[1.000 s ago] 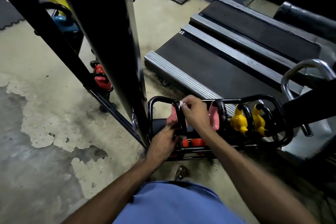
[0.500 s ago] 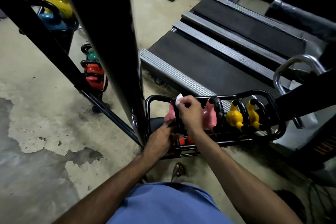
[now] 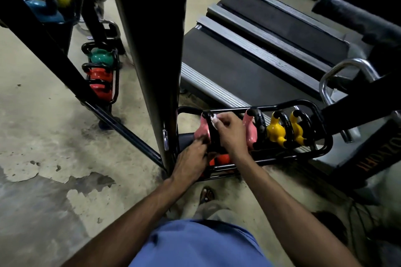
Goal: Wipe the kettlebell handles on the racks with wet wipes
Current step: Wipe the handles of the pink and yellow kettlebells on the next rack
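Note:
A low black rack (image 3: 321, 151) holds two pink and two yellow kettlebells in a row. My right hand (image 3: 231, 131) pinches a white wet wipe (image 3: 214, 119) against the black handle (image 3: 211, 128) of the left pink kettlebell (image 3: 201, 131). My left hand (image 3: 191, 161) grips the lower part of that same kettlebell, fingers curled at its base. A second pink kettlebell (image 3: 249, 130) and the yellow kettlebells (image 3: 276, 131) stand to the right, untouched.
A thick black upright post (image 3: 152, 50) rises just left of the rack. Further left a second rack holds green (image 3: 101, 56), red (image 3: 99, 81), blue and yellow kettlebells. Treadmill decks (image 3: 249, 71) lie behind. Worn concrete floor (image 3: 43, 136) spreads to the left.
My right hand with the wipe has slid a little down the handle from its top. The view has shifted, showing more of the left rack. My left hand stays in place.

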Motion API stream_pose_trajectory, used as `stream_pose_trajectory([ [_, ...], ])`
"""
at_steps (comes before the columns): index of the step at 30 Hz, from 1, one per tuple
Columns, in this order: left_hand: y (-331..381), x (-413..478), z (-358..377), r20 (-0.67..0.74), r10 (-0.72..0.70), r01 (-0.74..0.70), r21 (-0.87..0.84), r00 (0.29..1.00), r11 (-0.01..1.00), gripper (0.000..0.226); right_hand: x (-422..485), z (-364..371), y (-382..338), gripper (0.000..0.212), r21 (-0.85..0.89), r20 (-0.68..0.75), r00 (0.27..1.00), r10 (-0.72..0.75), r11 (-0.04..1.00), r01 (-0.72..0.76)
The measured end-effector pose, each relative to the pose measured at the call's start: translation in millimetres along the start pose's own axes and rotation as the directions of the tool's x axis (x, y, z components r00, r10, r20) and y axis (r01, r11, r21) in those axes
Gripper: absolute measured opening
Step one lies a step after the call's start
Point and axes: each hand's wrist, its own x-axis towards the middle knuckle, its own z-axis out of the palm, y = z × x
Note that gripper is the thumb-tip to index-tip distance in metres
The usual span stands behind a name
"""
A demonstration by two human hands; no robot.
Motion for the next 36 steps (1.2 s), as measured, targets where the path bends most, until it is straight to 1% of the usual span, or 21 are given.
stream_pose_trajectory([
  [1,-4,2,3,0.001,-0.007,0.007,0.033,1.0,0.999,0.049,3,3,-2,0.015,0.16,0.065,0.978,0.197,0.966,-0.205],
  [2,-6,4,4,-0.004,-0.015,0.015,0.064,1.0,0.998,0.038,7,6,-3,0.024,0.315,0.209,0.902,0.378,0.847,-0.427],
  [4,-6,4,4,-0.002,-0.049,0.048,0.114,0.999,0.992,0.035,12,5,-3,0.033,0.446,0.506,0.675,0.537,0.507,-0.738],
  [6,-2,3,1,-0.018,-0.063,0.065,0.148,0.998,0.987,0.038,18,1,-7,0.031,0.417,0.589,0.575,0.567,0.397,-0.818],
  [8,1,3,3,-0.012,-0.073,0.074,0.162,0.997,0.984,0.038,16,-2,-12,0.03,0.442,0.557,0.614,0.56,0.425,-0.789],
  [10,3,3,7,-0.014,-0.078,0.079,0.117,0.997,0.99,0.046,7,-2,-10,0.027,0.52,0.405,0.779,0.479,0.58,-0.627],
  [11,6,2,8,-0.017,-0.091,0.092,0.083,0.996,0.992,0.055,3,-3,-4,0.022,0.494,0.238,0.89,0.389,0.741,-0.455],
  [13,8,0,10,-0.043,-0.111,0.113,0.036,0.993,0.993,0.06,2,-5,10,0.01,0.23,0.021,1.0,0.004,0.973,-0.009],
  [15,10,-3,11,-0.085,-0.125,0.129,0.038,0.988,0.991,0.05,7,-5,21,0.007,-0.046,0.124,0.906,-0.405,0.91,0.413],
  [17,12,-5,12,-0.119,-0.144,0.15,0.05,0.982,0.987,0.048,15,-4,17,0.001,-0.257,0.365,0.697,-0.617,0.653,0.712],
  [19,14,-7,15,-0.125,-0.15,0.156,0.04,0.981,0.987,0.053,20,-4,13,0.008,-0.368,0.515,0.491,-0.703,0.335,0.867],
  [20,15,-7,16,-0.123,-0.157,0.161,0.03,0.98,0.986,0.055,21,-6,14,0.011,-0.366,0.541,0.434,-0.72,0.263,0.892],
  [22,21,-7,17,-0.12,-0.185,0.188,0.017,0.975,0.982,0.048,18,-18,20,0.014,-0.321,0.517,0.444,-0.732,0.316,0.893],
  [23,24,-7,16,-0.118,-0.189,0.194,0.033,0.975,0.98,0.044,13,-25,24,0.013,-0.291,0.47,0.505,-0.724,0.413,0.863],
  [25,28,-9,15,-0.113,-0.185,0.192,0.057,0.976,0.98,0.044,1,-34,35,0.012,-0.16,0.316,0.713,-0.626,0.706,0.69],
  [27,31,-11,14,-0.098,-0.185,0.189,0.029,0.978,0.982,0.049,-7,-33,37,0.014,0.064,0.194,0.921,-0.337,0.941,0.331],
  [28,30,-12,13,-0.089,-0.188,0.191,0.024,0.978,0.981,0.054,-10,-29,33,0.015,0.198,0.202,0.971,-0.13,0.976,0.09],
  [30,29,-12,9,-0.06,-0.208,0.212,0.068,0.976,0.975,0.062,-11,-23,20,0.026,0.414,0.319,0.927,0.196,0.851,-0.322],
  [32,30,-10,6,-0.033,-0.242,0.244,0.108,0.97,0.964,0.053,-5,-22,5,0.035,0.494,0.509,0.779,0.366,0.617,-0.612],
  [34,30,-8,5,-0.036,-0.246,0.249,0.12,0.969,0.961,0.043,6,-23,-4,0.036,0.468,0.639,0.656,0.403,0.474,-0.746],
  [36,28,-8,6,-0.025,-0.247,0.248,0.116,0.969,0.962,0.047,9,-20,-8,0.032,0.473,0.612,0.647,0.455,0.444,-0.761],
])
